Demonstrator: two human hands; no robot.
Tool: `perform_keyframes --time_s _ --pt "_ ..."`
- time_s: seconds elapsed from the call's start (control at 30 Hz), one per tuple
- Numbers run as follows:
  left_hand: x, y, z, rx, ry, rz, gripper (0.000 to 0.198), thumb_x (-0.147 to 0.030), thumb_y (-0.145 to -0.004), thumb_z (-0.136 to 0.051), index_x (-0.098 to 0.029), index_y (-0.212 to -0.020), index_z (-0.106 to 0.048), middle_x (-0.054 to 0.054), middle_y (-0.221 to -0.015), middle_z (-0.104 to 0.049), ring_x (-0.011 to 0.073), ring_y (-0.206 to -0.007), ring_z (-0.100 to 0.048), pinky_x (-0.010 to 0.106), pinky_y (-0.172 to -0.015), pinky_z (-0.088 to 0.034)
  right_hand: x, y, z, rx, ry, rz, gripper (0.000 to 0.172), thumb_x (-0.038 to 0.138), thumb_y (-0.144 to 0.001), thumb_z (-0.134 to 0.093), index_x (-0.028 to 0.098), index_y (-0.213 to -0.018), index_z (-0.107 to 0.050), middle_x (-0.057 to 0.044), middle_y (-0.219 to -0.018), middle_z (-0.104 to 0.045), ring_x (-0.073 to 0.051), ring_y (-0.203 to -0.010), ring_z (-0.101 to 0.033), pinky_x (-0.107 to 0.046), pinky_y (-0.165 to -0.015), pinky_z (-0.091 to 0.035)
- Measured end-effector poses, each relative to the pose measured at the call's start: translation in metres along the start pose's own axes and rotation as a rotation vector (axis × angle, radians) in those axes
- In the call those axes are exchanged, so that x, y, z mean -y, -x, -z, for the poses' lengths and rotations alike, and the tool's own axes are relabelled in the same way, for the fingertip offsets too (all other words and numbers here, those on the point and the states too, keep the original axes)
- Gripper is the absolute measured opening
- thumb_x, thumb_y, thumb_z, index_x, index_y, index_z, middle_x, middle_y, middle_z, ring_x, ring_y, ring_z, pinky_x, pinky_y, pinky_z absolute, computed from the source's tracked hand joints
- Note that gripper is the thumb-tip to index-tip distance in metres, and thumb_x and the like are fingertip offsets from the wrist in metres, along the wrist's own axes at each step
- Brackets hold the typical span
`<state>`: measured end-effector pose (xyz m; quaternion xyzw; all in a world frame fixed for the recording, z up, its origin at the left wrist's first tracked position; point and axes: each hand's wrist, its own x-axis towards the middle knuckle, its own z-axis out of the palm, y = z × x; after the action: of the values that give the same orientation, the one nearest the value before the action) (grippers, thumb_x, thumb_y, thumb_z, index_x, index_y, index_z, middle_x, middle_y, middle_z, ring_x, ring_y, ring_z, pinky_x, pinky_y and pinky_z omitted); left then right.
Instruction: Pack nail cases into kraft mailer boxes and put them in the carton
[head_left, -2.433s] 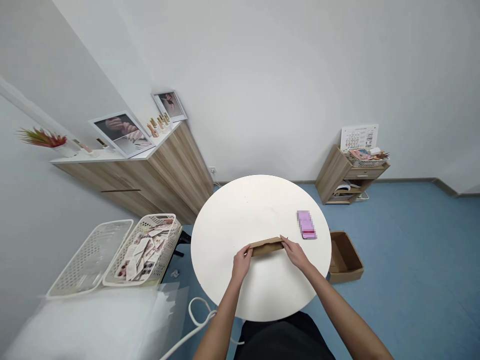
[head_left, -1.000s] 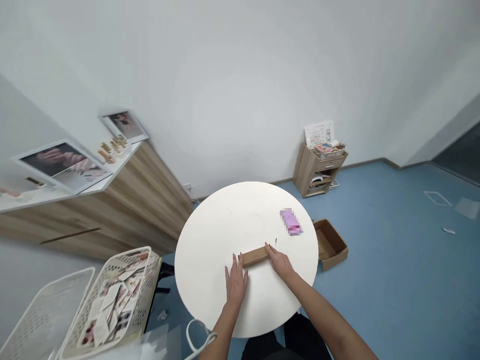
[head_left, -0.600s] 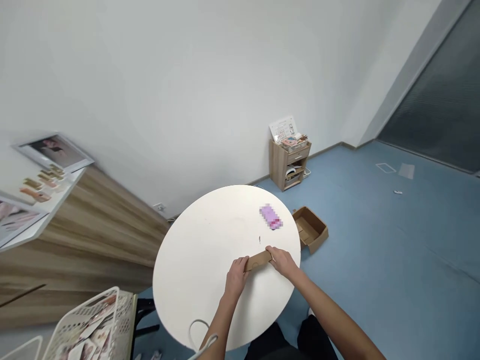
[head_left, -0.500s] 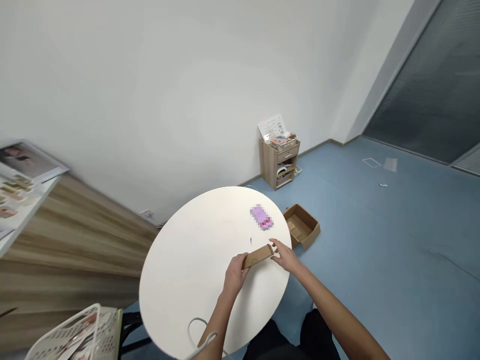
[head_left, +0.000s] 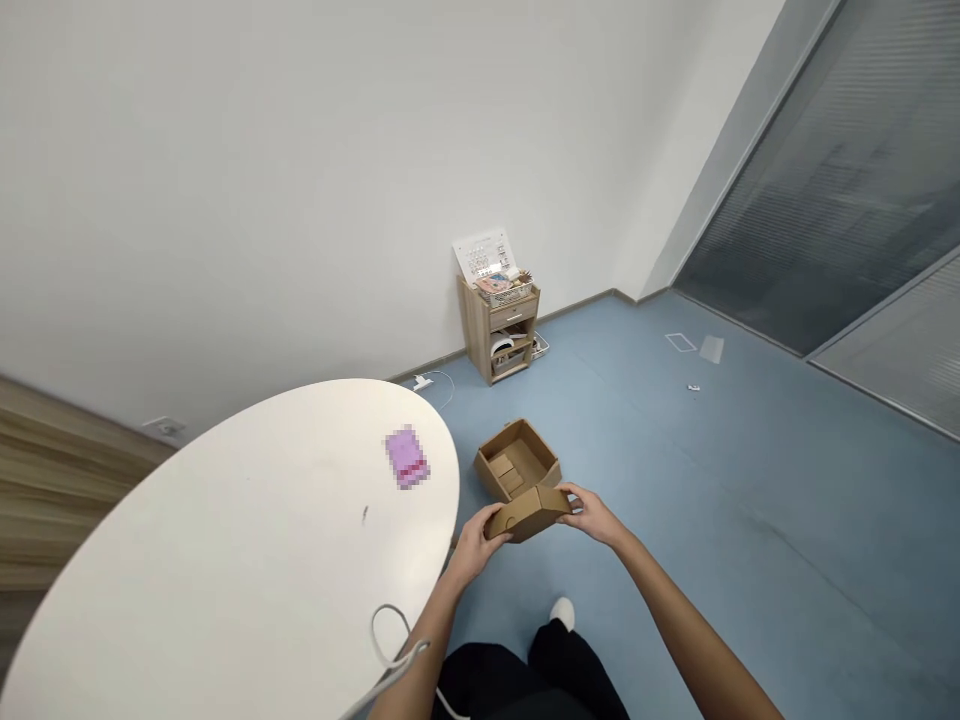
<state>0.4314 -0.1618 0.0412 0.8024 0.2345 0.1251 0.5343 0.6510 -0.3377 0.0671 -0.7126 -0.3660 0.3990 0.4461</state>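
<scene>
From where I stand, the small box (head_left: 527, 513) is clamped by its ends between the left hand (head_left: 472, 550) and right hand (head_left: 598, 517). Its long axis runs hand to hand, past the table (head_left: 262, 530) edge. The open box (head_left: 534, 453) lies beyond, on the floor (head_left: 675, 520).

Seemingly an office or small studio
Well beyond the right hand (head_left: 592, 515), a striped glass partition (head_left: 825, 200) meets the blue floor (head_left: 720, 520); far ahead of the left hand (head_left: 472, 550), a wooden drawer cabinet (head_left: 475, 335) topped with a printed board (head_left: 480, 252) and basket (head_left: 511, 295) stands by a white wall (head_left: 300, 200); beside that hand is a white table (head_left: 225, 560).
</scene>
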Motion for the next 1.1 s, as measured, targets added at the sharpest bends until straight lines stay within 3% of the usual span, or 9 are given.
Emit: perform_keyframes --time_s 0.13,0.23,0.37,0.5,0.6,0.73,0.83,1.1 --pt "0.006 -0.036 -0.061 -0.036 -0.014 0.064 0.046 -0.024 -0.076 -0.064 -0.024 -0.122 -0.058 0.005 -0.125 -0.064 0.0212 -0.114 -0.060 0.038 -0.099 -0.049 -0.016 -0.020 0.063 0.075 0.123 -0.067 0.046 0.025 -0.062 -0.075 0.021 -0.106 -0.064 -0.002 -0.108 -0.066 -0.016 -0.077 -0.065 -0.028 -0.071 -0.052" --pt "0.022 -0.058 -0.088 -0.100 -0.122 0.147 0.046 -0.025 -0.081 -0.058 -0.024 -0.127 -0.055 0.005 -0.130 -0.061 0.0210 -0.120 -0.057 0.039 -0.101 -0.048 -0.028 -0.054 0.090 0.104 0.270 -0.085 0.045 0.019 -0.062 -0.075 0.021 -0.106 -0.065 -0.003 -0.106 -0.068 -0.014 -0.072 -0.063 -0.027 -0.070 -0.050" --pt "0.048 -0.090 -0.105 -0.163 -0.316 0.297 0.043 -0.027 -0.087 -0.049 -0.021 -0.129 -0.054 0.008 -0.135 -0.058 0.0226 -0.128 -0.052 0.041 -0.109 -0.040 -0.041 -0.112 0.112 0.081 0.476 -0.037 0.046 0.012 -0.065 -0.070 0.022 -0.110 -0.064 -0.004 -0.111 -0.065 -0.015 -0.078 -0.061 -0.027 -0.075 -0.048" --pt "0.076 -0.133 -0.117 -0.106 -0.434 0.486 0.049 -0.027 -0.088 -0.045 -0.015 -0.136 -0.049 0.013 -0.148 -0.045 0.0249 -0.138 -0.040 0.040 -0.114 -0.033 -0.061 -0.177 0.124 0.103 0.643 -0.020 0.045 0.009 -0.070 -0.065 0.023 -0.113 -0.062 -0.004 -0.109 -0.062 -0.017 -0.094 -0.061 -0.027 -0.081 -0.044" --pt "0.107 -0.168 -0.133 -0.043 -0.474 0.609 0.055 -0.024 -0.087 -0.043 -0.010 -0.140 -0.044 0.016 -0.153 -0.037 0.0255 -0.142 -0.033 0.038 -0.115 -0.029 -0.092 -0.227 0.125 0.148 0.730 -0.029 0.046 0.007 -0.071 -0.064 0.022 -0.114 -0.060 -0.004 -0.110 -0.061 -0.018 -0.100 -0.060 -0.026 -0.084 -0.043" --pt "0.166 -0.209 -0.166 -0.005 -0.512 0.744 0.059 -0.020 -0.085 -0.044 -0.010 -0.143 -0.041 0.016 -0.156 -0.030 0.0291 -0.145 -0.025 0.045 -0.117 -0.023 -0.154 -0.294 0.121 0.189 0.813 -0.022 0.050 0.005 -0.073 -0.059 0.021 -0.120 -0.057 -0.005 -0.116 -0.059 -0.018 -0.102 -0.060 -0.025 -0.084 -0.042" --pt "0.222 -0.238 -0.194 -0.019 -0.542 0.751 0.061 -0.019 -0.084 -0.044 -0.010 -0.145 -0.038 0.015 -0.158 -0.024 0.0296 -0.147 -0.019 0.049 -0.118 -0.019 -0.208 -0.345 0.114 0.199 0.853 -0.008 0.053 0.005 -0.074 -0.056 0.022 -0.124 -0.054 -0.006 -0.120 -0.057 -0.018 -0.102 -0.060 -0.024 -0.084 -0.041" --pt "0.411 -0.298 -0.260 -0.013 -0.652 0.627 0.070 -0.019 -0.083 -0.048 -0.012 -0.150 -0.028 0.015 -0.160 -0.017 0.0286 -0.147 -0.018 0.046 -0.117 -0.025 -0.356 -0.486 0.055 0.193 0.910 0.077 0.051 0.011 -0.080 -0.056 0.022 -0.129 -0.051 -0.008 -0.129 -0.054 -0.020 -0.106 -0.060 -0.027 -0.088 -0.043"
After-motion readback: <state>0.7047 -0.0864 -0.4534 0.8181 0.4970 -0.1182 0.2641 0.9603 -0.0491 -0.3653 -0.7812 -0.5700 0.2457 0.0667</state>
